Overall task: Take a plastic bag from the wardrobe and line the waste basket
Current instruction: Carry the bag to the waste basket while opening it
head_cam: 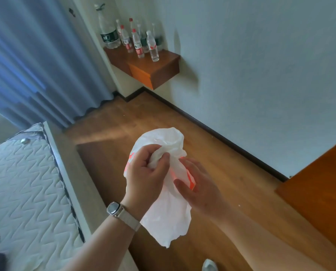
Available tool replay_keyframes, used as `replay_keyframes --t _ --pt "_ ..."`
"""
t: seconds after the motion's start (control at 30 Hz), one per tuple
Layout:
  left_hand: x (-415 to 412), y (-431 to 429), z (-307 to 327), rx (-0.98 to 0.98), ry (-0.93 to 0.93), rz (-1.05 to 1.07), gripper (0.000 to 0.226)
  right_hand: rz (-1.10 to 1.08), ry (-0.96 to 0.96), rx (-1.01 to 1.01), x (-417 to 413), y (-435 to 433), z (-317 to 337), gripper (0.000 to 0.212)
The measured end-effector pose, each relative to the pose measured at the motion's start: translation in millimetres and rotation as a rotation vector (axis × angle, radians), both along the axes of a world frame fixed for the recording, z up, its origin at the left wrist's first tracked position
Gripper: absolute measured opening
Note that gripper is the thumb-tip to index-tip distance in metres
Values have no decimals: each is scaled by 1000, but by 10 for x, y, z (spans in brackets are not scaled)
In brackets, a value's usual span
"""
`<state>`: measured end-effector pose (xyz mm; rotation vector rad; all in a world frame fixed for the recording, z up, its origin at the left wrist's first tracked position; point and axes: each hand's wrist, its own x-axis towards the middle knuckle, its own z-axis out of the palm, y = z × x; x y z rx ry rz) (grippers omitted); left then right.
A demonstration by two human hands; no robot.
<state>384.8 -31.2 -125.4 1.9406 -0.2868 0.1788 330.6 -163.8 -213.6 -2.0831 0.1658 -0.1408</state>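
A crumpled white plastic bag [167, 216] with orange-red print hangs in front of me above the wooden floor. My left hand [145, 173], with a watch on its wrist, is closed around the bag's upper part. My right hand [198, 184] lies against the bag's right side, its fingers spread over the orange print and pressing on the film. The bag's lower end dangles loose below both hands. No waste basket shows in the head view.
A bare quilted mattress [26, 188] lies at the left. Blue curtains [26, 61] hang behind it. A wall-mounted wooden shelf [153, 69] carries several water bottles [137, 42]. An orange wooden panel [323, 202] stands at the right. Wooden floor [231, 173] runs between them.
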Motion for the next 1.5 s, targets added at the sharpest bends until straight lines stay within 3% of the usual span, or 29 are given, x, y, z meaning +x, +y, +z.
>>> replay_keyframes --t 0.23,0.4,0.77,1.1,1.5 --pt "269 -158 22 -41 8 6 18 -14 -38 10 216 -204 82 54" --pt "682 -108 -9 -59 34 -8 16 -11 -11 -23 618 -171 101 61" --pt "2438 456 27 -133 14 -100 12 67 38 -120 2361 227 344 66" --pt "3787 1208 240 -220 -3 22 14 146 -13 -173 3882 974 519 55" --pt "5195 1772 89 -179 -49 268 25 362 60 -191 5617 1618 392 54"
